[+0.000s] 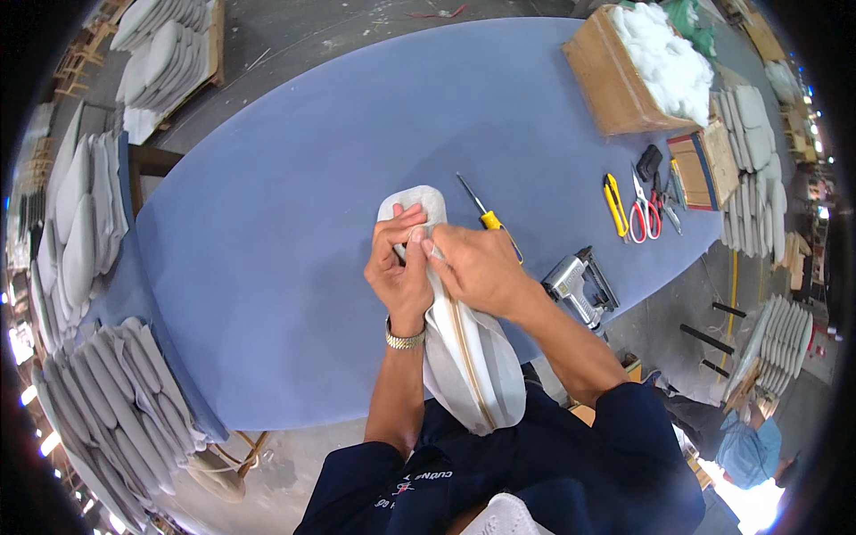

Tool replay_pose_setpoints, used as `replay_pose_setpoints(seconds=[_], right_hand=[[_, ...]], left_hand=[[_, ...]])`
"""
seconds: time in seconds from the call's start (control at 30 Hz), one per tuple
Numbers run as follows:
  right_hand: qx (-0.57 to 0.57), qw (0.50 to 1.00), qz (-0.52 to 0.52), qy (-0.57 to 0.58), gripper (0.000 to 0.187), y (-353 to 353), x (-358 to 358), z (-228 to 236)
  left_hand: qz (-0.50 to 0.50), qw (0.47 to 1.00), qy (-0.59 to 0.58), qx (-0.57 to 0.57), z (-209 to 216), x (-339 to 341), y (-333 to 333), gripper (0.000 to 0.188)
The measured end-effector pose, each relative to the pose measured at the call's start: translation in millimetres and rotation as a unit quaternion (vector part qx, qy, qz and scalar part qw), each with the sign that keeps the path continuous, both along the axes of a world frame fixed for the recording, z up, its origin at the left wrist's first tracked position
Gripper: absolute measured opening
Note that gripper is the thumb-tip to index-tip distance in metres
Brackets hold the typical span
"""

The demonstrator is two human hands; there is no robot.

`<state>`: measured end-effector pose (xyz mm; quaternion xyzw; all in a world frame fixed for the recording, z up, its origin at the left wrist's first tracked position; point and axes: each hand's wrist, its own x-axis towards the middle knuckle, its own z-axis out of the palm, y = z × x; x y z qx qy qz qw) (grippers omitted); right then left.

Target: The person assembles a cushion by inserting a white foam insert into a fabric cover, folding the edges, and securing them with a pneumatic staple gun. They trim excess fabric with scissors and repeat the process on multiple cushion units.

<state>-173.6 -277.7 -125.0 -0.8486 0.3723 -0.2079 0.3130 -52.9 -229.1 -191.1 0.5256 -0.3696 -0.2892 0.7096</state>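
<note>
A long, narrow light-grey cushion cover [510, 379] with white inside lies against my body, its far rounded end over the table. A tan zipper line [464, 343] runs along its middle. My left hand [399, 263] is closed on the cover near the far end, thumb and fingers pinching the fabric. Right beside it my right hand [477, 267] pinches the same fabric, its fingers curled and partly hidden. The two hands nearly touch. Just beyond my right hand lies a screwdriver [489, 219] with a yellow and black handle.
The blue-covered table [285, 196] holds a staple gun [584, 287], a yellow utility knife [614, 205], red-handled scissors [641, 210] and pliers [665, 209] on the right. A cardboard box [606, 76] of white stuffing stands far right. Grey cushions [116, 401] are stacked leftward. A person [747, 446] is at lower right.
</note>
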Motion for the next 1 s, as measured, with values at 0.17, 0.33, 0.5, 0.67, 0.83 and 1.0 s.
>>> replay_pose_setpoints(seconds=[0.17, 0.33, 0.5, 0.67, 0.83, 1.0], right_hand=[[-0.052, 0.995, 0.029, 0.081, 0.020, 6, 13, 6], [-0.060, 0.985, 0.062, 0.150, 0.013, 4, 26, 17], [-0.089, 0.992, 0.065, 0.054, 0.011, 6, 34, 6], [-0.093, 0.994, 0.057, -0.001, 0.011, 12, 37, 3], [-0.013, 0.988, 0.032, -0.151, 0.014, 19, 31, -9], [0.155, 0.965, -0.172, -0.119, 0.016, 38, -96, -20]], left_hand=[[-0.035, 0.999, 0.026, 0.010, -6, 17, 7, 0.006], [-0.136, 0.977, 0.143, 0.083, 6, 60, 3, 0.024], [-0.252, 0.946, 0.038, 0.202, 44, 86, -30, 0.036], [-0.264, 0.922, -0.030, 0.281, 52, 91, -30, 0.039], [-0.294, 0.915, -0.092, 0.260, 51, 98, -26, 0.046], [-0.262, 0.922, -0.048, 0.281, 55, 101, -15, 0.051]])
